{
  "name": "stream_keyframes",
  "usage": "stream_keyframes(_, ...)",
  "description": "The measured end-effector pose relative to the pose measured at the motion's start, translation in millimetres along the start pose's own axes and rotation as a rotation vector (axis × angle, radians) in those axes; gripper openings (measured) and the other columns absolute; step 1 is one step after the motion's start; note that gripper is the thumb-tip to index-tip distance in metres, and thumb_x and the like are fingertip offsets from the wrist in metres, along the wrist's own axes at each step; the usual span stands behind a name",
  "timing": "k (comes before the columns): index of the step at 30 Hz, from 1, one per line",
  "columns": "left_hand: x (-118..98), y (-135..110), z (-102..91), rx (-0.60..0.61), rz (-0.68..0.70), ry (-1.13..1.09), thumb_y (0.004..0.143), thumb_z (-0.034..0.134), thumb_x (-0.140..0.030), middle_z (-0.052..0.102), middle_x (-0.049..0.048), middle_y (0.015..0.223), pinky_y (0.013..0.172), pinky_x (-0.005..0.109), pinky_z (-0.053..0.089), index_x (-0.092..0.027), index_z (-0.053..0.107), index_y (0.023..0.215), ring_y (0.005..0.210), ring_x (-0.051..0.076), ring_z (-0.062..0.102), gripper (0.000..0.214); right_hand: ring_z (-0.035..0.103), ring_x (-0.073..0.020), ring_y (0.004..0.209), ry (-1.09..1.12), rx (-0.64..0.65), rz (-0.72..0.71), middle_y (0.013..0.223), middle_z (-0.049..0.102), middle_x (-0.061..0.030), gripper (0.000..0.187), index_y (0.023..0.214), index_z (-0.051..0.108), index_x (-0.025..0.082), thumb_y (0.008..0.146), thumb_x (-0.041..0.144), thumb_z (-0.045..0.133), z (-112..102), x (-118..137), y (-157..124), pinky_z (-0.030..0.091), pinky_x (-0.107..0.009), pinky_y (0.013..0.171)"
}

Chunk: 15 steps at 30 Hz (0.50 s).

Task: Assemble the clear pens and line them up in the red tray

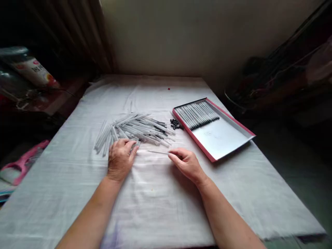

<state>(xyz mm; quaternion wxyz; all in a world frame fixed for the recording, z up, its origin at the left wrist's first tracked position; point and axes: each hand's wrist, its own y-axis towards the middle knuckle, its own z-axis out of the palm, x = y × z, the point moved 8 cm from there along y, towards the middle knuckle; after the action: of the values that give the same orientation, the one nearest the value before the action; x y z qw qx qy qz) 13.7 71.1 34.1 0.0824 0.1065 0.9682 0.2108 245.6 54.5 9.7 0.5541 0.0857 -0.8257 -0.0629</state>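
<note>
My right hand point(186, 164) pinches a thin pen refill point(158, 151) between thumb and forefinger. The refill points left, just above the cloth. At the front edge of a loose pile of clear pen barrels and dark-inked refills point(137, 128) rests my left hand point(120, 157). Its fingers are curled, with thumb and forefinger close together; what lies between them is hidden. Small black pen caps point(175, 123) are heaped to the right of the pile. A shallow red-edged box point(207, 141) stands beyond my right hand, with a row of black-capped pens point(197, 114) along its far part.
A white cloth covers the table point(160, 207). Near its far side lies a tiny red bit point(168, 89). Off the left edge are pink-handled scissors point(23, 162) and a labelled jar point(36, 72). A plain wall point(166, 38) stands behind the table.
</note>
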Motion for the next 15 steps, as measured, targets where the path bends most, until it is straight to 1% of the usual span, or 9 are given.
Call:
stream_keyframes(5, -9.3, 5.6, -0.6, 0.027, -0.051, 0.063, 0.085, 0.059, -0.04, 0.063, 0.0116, 0.107, 0.081, 0.041, 0.038, -0.02, 0.071, 0.102, 0.097, 0.03, 0.054, 0.028, 0.069, -0.0193, 0.076, -0.024, 0.012, -0.01, 0.083, 0.075, -0.0064, 0.015, 0.084, 0.074, 0.019, 0.081, 0.028, 0.062, 0.0, 1.3, -1.6, 0.053, -0.029, 0.069)
stream_keyframes(9, -11.8, 6.2, 1.4, 0.029, -0.056, 0.046, 0.084, 0.061, -0.036, 0.064, 0.0115, 0.106, 0.084, 0.043, 0.037, -0.02, 0.071, 0.097, 0.098, 0.03, 0.054, 0.022, 0.069, -0.0198, 0.078, -0.043, 0.032, -0.04, 0.085, 0.074, -0.007, 0.014, 0.085, 0.074, 0.02, 0.082, 0.027, 0.062, 0.4, 4.0, -1.1, 0.053, -0.03, 0.072)
stream_keyframes(12, -13.3, 5.0, -0.2, -0.005, -0.025, 0.008, 0.084, 0.062, -0.033, 0.065, 0.0109, 0.106, 0.088, 0.045, 0.036, -0.021, 0.071, 0.092, 0.099, 0.03, 0.054, 0.018, 0.069, -0.0201, 0.079, -0.042, 0.046, -0.052, 0.084, 0.074, -0.0075, 0.014, 0.084, 0.074, 0.019, 0.083, 0.028, 0.062, 1.1, 5.0, -0.9, 0.053, -0.031, 0.073)
stream_keyframes(15, -14.6, 3.0, -4.0, -0.058, 0.007, -0.068, 0.085, 0.061, -0.033, 0.066, 0.0107, 0.104, 0.088, 0.045, 0.038, -0.021, 0.072, 0.092, 0.098, 0.03, 0.056, 0.018, 0.069, -0.0205, 0.082, -0.031, 0.04, -0.031, 0.086, 0.074, -0.0077, 0.016, 0.086, 0.074, 0.019, 0.083, 0.028, 0.061, 0.7, 2.2, -0.8, 0.053, -0.031, 0.075)
